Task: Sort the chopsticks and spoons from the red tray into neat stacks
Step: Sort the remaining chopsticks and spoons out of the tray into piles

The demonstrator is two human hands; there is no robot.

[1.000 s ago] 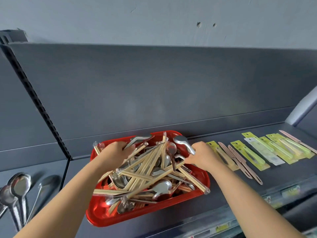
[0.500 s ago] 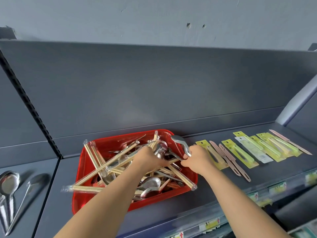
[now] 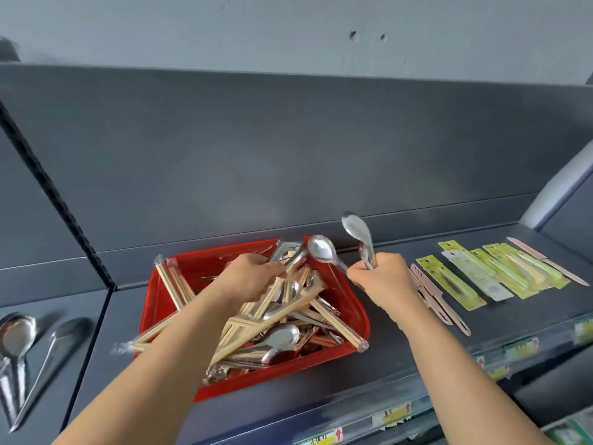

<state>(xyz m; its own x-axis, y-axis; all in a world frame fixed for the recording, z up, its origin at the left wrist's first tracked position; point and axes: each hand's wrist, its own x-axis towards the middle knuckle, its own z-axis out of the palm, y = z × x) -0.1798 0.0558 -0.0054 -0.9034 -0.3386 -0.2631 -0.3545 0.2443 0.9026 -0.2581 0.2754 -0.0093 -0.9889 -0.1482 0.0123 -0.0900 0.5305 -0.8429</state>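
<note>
A red tray [image 3: 351,306] sits on the dark shelf, filled with a jumble of wrapped wooden chopsticks [image 3: 276,316] and metal spoons [image 3: 282,337]. My right hand [image 3: 383,281], just right of the tray's far corner, grips two spoons by their handles: one spoon [image 3: 356,229] stands upright, the other spoon [image 3: 321,250] leans left over the tray. My left hand [image 3: 250,277] is over the tray's middle, fingers curled around a spoon handle and chopsticks at the top of the pile. My left forearm hides part of the pile.
Several yellow-green packaged utensils [image 3: 481,277] and pink pieces [image 3: 433,297] lie in a row on the shelf right of the tray. Metal spoons [image 3: 16,338] lie on the neighbouring shelf section at far left. Price labels [image 3: 391,415] line the shelf's front edge.
My right hand lifted spoons up out of the tray and now holds them upright. My left hand moved from the tray's left side to its middle, into the pile.
</note>
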